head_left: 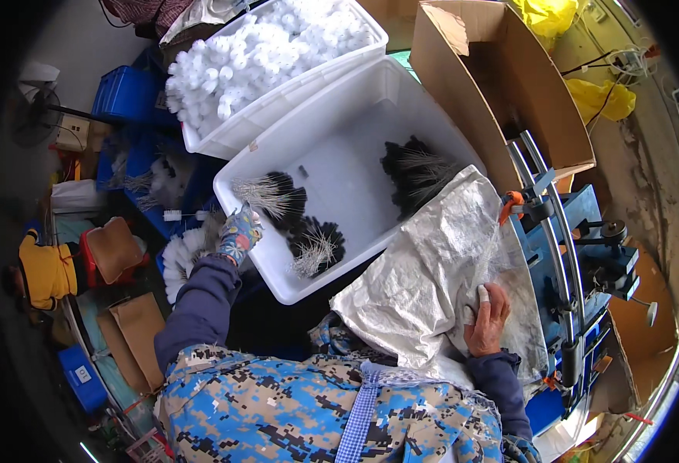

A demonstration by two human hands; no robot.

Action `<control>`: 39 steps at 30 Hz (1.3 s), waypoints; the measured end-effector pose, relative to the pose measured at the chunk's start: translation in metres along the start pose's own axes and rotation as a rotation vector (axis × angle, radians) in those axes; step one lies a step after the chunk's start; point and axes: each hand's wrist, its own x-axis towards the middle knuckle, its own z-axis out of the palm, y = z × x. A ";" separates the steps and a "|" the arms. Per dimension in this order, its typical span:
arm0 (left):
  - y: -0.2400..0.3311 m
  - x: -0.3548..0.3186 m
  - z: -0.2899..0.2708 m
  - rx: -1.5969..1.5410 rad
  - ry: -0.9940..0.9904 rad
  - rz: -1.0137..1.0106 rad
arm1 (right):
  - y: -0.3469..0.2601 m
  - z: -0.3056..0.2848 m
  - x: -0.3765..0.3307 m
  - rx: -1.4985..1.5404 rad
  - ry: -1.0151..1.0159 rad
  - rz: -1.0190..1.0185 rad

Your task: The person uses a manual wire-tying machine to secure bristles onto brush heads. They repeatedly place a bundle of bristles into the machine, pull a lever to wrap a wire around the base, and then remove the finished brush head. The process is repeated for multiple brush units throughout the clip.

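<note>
Left hand (239, 236) curls, hold unclear, by three bundles (284, 202); right hand (488, 326), unclenched, touches sheet (432, 262).

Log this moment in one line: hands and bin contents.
left hand: gloved, at rim of white bin | right hand: on silvery sheet | bin contents: black wire-stemmed brushes

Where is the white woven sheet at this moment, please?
In the head view, the white woven sheet lies right of centre, between the white tub of black brushes and the blue metal fixture, with the right hand resting on it.
</note>
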 end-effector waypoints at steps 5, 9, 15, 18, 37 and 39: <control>-0.108 0.114 0.039 -0.319 -0.144 -0.083 | 0.000 0.005 0.007 -0.073 -0.035 -0.002; -0.082 0.154 0.150 0.162 -0.130 0.138 | 0.001 0.010 -0.002 -0.138 0.000 -0.021; -0.039 0.179 0.234 1.029 0.034 -0.006 | -0.005 0.012 0.005 -0.200 -0.055 0.047; 0.010 0.180 0.233 1.460 -0.390 -0.030 | -0.004 0.013 -0.001 -0.222 -0.072 0.052; 0.070 0.155 0.244 -0.706 -0.035 -0.407 | 0.000 0.010 0.011 -0.181 -0.056 0.028; 0.108 0.127 0.256 -0.839 -0.186 -0.387 | 0.004 0.014 0.007 -0.162 -0.038 0.038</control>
